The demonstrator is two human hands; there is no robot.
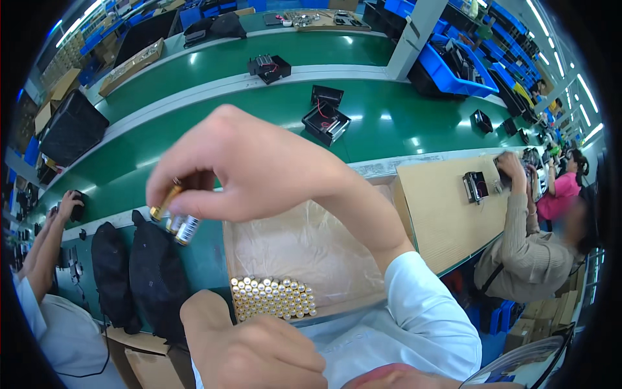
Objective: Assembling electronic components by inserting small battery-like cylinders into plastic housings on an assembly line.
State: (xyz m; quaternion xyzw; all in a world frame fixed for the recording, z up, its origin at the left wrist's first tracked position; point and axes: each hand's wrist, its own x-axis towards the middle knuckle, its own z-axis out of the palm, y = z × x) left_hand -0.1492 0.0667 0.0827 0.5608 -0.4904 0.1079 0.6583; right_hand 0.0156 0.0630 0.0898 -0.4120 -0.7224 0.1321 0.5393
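My right hand (227,172) reaches across from the right, over the left edge of a shallow cardboard box (343,253). Its fingers are closed around a few small gold-and-white batteries (188,229), whose lower ends stick out below the fingertips. Rows of similar batteries (272,298) stand packed together in the box's near left corner, round ends up. My left hand (259,350) is low in front of me, beside that corner, with its fingers curled in. What it holds, if anything, is hidden.
Black cloth bundles (155,272) lie left of the box. Beyond it, a green conveyor (382,129) carries an open black case with red wires (326,123). On the right, a co-worker (531,253) works by a cardboard sheet (440,207); another person's hands (63,206) show at left.
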